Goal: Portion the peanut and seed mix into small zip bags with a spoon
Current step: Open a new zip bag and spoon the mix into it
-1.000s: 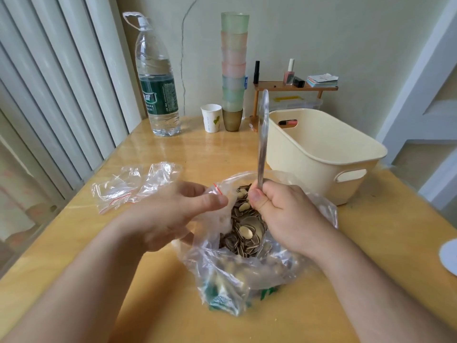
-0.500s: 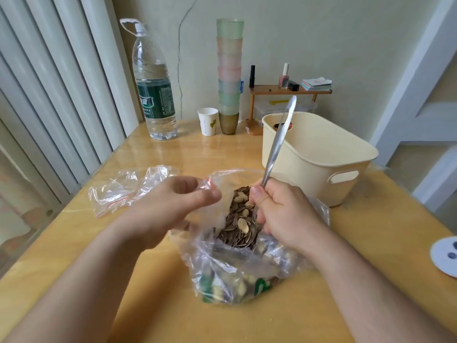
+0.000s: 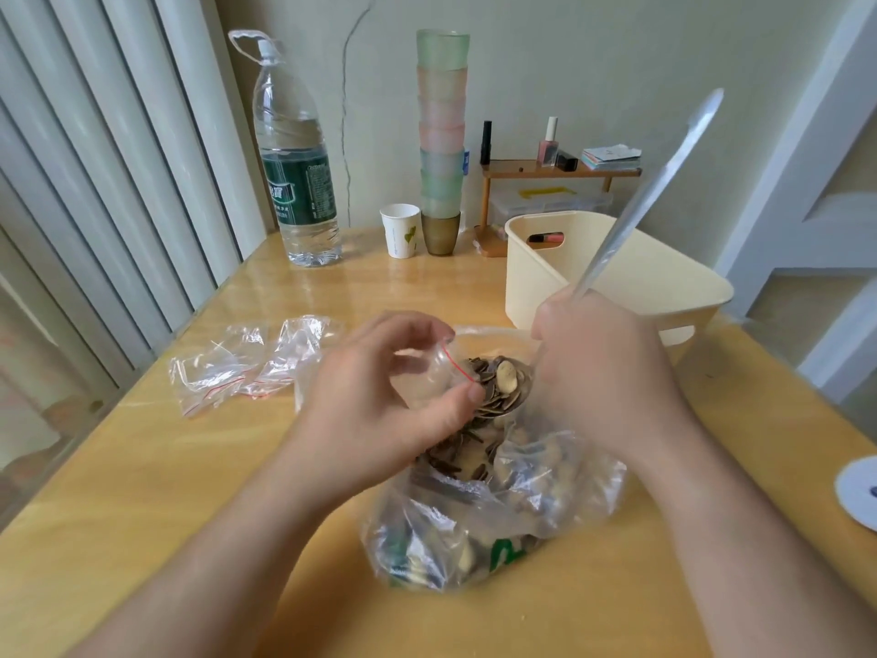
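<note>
While our left hand [image 3: 379, 401] is pinching a small zip bag [image 3: 443, 368] open, our right hand [image 3: 602, 372] is clenching its grip round the tilted spoon [image 3: 650, 197], loaded with mix [image 3: 498, 387].

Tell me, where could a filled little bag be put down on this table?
Bare wood lies between the water bottle and the empty zip bags, and along the near left edge. The middle is crowded by the big mix bag; the cream basket fills the right.

Two bare forearms, no sleeves; left hand [image 3: 379, 396] and right hand [image 3: 612, 372] ungloved, ringless.
</note>
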`<state>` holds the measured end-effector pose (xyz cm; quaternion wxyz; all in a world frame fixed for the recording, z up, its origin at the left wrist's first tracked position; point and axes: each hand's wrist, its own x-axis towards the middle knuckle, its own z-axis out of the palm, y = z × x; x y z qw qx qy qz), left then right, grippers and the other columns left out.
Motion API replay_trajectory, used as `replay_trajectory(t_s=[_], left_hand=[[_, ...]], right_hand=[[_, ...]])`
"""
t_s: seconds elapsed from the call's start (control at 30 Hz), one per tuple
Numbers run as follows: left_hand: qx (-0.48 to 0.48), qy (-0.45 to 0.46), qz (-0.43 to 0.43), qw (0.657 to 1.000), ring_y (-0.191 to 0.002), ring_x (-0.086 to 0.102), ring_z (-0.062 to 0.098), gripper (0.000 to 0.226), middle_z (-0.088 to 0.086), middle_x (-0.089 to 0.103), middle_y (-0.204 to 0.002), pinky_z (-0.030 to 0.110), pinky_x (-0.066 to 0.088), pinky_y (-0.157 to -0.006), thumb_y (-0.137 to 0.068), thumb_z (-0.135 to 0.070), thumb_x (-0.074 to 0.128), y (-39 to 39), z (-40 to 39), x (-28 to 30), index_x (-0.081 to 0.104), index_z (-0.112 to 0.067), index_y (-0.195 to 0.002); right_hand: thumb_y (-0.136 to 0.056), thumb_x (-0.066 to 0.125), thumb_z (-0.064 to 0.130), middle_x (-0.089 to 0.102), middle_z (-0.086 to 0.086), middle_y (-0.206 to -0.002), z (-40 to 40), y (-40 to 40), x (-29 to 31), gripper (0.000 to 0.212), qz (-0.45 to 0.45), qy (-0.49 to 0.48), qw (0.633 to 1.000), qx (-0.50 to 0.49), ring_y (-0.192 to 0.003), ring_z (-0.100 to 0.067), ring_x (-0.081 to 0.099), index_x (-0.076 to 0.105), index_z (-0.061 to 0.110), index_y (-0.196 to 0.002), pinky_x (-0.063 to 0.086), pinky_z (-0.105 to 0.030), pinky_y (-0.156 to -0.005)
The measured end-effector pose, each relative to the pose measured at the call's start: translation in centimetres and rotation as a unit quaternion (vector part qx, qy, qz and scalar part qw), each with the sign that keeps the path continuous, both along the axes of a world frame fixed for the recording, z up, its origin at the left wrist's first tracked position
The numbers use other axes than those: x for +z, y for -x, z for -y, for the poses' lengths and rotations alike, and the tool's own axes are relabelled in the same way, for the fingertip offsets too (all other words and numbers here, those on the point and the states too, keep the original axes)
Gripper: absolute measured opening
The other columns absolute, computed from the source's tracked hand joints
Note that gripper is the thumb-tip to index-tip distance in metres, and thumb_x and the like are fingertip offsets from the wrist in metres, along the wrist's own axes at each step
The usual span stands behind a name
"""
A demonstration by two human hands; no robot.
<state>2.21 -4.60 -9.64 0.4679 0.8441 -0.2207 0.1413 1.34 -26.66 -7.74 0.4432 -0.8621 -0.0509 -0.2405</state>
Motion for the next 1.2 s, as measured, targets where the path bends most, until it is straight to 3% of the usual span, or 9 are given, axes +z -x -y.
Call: replay_trajectory(t_s=[0.13,0.27,0.5,0.77,0.93,1.03,1.1,1.2], left_hand=[[0.017,-0.041,-0.01,0.999,-0.093,0.07,-0.003,0.041,-0.017,0.073,-0.099,0.007,0.047,-0.076,-0.072,-0.052,0.086,-0.2,0.3,-1.0,0.067,-0.035,-0.104],[0.033,-0.053,-0.018,0.998,-0.096,0.067,-0.01,0.053,-0.023,0.072,-0.1,0.007,0.05,-0.079,-0.064,-0.069,0.077,-0.8,0.5,-1.7,0.066,-0.039,-0.106],[0.03,-0.037,-0.005,0.999,-0.097,0.066,-0.011,0.056,-0.031,0.07,-0.096,0.006,0.048,-0.083,-0.062,-0.071,0.076,-0.5,1.9,-2.0,0.065,-0.043,-0.109],[0.033,-0.042,-0.006,0.999,-0.109,0.063,-0.016,0.065,-0.029,0.071,-0.106,0.022,0.054,-0.099,-0.063,-0.071,0.078,-0.5,2.6,-2.5,0.063,-0.041,-0.119],[0.049,-0.048,-0.008,0.998,-0.107,0.06,-0.021,0.067,-0.038,0.063,-0.098,0.013,0.051,-0.096,-0.065,-0.073,0.08,-0.4,3.0,-2.4,0.061,-0.04,-0.119],[0.072,-0.055,0.005,0.996,-0.101,0.062,-0.014,0.067,-0.036,0.063,-0.094,0.013,0.052,-0.09,-0.066,-0.079,0.075,-0.4,3.3,-2.3,0.061,-0.04,-0.119],[0.089,-0.073,0.013,0.993,-0.098,0.065,-0.002,0.064,-0.024,0.07,-0.093,0.021,0.053,-0.083,-0.07,-0.08,0.073,-0.4,3.4,-2.2,0.063,-0.037,-0.116],[0.1,-0.118,0.033,0.987,-0.094,0.069,0.006,0.059,-0.013,0.075,-0.095,0.027,0.05,-0.079,-0.076,-0.079,0.067,-0.4,3.5,-2.1,0.066,-0.032,-0.112]], right_hand=[[-0.105,0.046,0.043,0.066,0.01,-0.068,1.4,-0.1,0.4,0.025,0.028,-0.013,0.999,-0.026,-0.063,-0.021,0.063,0.059,0.034,-0.087,0.057,-0.05,-0.066],[-0.1,0.043,0.05,0.064,0.013,-0.066,2.0,-0.1,0.7,0.03,0.071,-0.041,0.995,-0.052,-0.064,-0.02,0.06,0.06,0.032,-0.082,0.056,-0.052,-0.068],[-0.102,0.046,0.049,0.063,0.011,-0.069,1.4,0.2,0.8,0.023,0.123,-0.001,0.992,-0.004,-0.06,-0.016,0.057,0.057,0.035,-0.088,0.054,-0.045,-0.061],[-0.105,0.052,0.036,0.06,0.004,-0.063,0.8,0.7,0.8,0.026,0.163,0.036,0.986,0.023,-0.059,-0.017,0.058,0.064,0.019,-0.09,0.049,-0.038,-0.057],[-0.104,0.055,0.033,0.059,0.011,-0.062,0.6,0.9,0.8,0.024,0.181,0.055,0.981,0.034,-0.062,-0.014,0.06,0.067,0.016,-0.092,0.049,-0.032,-0.063],[-0.105,0.056,0.029,0.053,0.021,-0.063,0.4,0.9,0.9,0.023,0.204,0.072,0.975,0.042,-0.064,0.0,0.057,0.067,0.015,-0.09,0.043,-0.017,-0.063],[-0.105,0.056,0.025,0.05,0.024,-0.067,0.5,1.0,1.1,0.023,0.228,0.084,0.969,0.042,-0.066,0.005,0.052,0.067,0.013,-0.088,0.039,-0.011,-0.065],[-0.104,0.058,0.023,0.061,0.01,-0.072,0.5,1.0,1.0,0.024,0.24,0.1,0.964,0.045,-0.07,-0.006,0.056,0.069,0.01,-0.088,0.043,-0.019,-0.068]])
